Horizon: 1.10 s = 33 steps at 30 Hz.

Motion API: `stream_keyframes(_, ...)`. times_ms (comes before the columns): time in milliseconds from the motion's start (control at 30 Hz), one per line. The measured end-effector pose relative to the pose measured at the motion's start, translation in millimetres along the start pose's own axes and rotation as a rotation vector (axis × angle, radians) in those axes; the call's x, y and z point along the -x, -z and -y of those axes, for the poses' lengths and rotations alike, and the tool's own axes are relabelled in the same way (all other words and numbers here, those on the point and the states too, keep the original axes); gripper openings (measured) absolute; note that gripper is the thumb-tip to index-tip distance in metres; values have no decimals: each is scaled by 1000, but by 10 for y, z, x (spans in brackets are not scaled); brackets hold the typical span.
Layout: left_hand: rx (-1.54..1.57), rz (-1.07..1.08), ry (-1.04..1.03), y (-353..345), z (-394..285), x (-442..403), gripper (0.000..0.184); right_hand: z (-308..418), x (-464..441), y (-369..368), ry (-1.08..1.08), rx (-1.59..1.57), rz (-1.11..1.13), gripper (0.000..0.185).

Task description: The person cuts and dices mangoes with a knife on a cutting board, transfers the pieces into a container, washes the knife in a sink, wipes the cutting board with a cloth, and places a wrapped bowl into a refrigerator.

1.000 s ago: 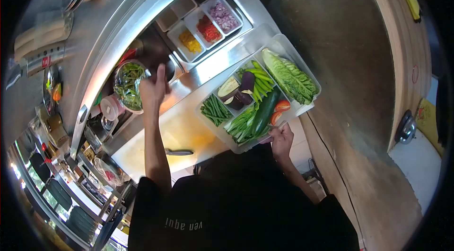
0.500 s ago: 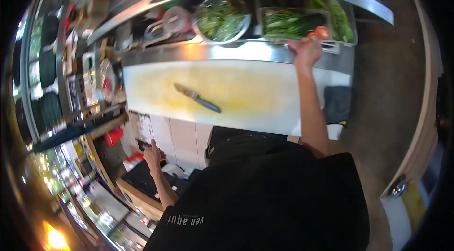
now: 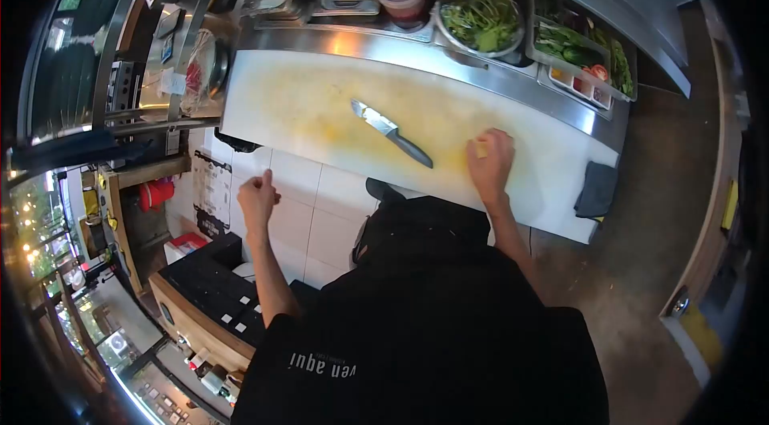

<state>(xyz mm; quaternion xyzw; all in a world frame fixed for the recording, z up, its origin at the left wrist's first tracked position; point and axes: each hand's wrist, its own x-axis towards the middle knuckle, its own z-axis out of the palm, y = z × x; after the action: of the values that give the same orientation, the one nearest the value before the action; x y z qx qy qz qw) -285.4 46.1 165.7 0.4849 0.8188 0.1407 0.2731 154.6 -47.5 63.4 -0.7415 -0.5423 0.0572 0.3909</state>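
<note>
A worker in a black shirt [image 3: 416, 321] stretches both forearms over a kitchen station. At nine o'clock, the left hand [image 3: 256, 201] hangs above the tiled floor, fingers loosely curled, one raised toward twelve; its palm is turned from view, so its hold cannot be told. Near three o'clock, the right hand [image 3: 491, 161] bends over the cutting board [image 3: 304, 88], fingers drawn in around a yellowish patch, whether a held scrap or stained board unclear. The knife [image 3: 392, 133] lies just beside it toward nine, blade pointing to eleven. At two o'clock, a shelf edge shadows the vegetable container [image 3: 578, 58], obscuring its far contents.
</note>
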Motion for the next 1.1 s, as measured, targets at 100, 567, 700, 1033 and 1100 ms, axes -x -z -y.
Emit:
stream_keyframes(100, 236, -30, -78, 369, 362, -368, 46, 164, 135, -247, -140, -62, -55, 28)
stream_keyframes(567, 1315, -285, 356, 1690, 3377, 134, 33, 1221, 472, -1503, 64, 260, 212, 27)
stream_keyframes(700, 1423, -344, 471, 1971, 3769, 48, 31, 2132, 576, -1820, 229, 188, 257, 26)
stream_keyframes(1033, 1643, -504, 280, 3673, 4993, -1645, 27, 5278, 815, -4696, 505, -260, 627, 30)
stream_keyframes(1100, 1690, -619, 329, 3840, 5325, -1769, 28, 5876, 719, -5313, 583, -349, 696, 24)
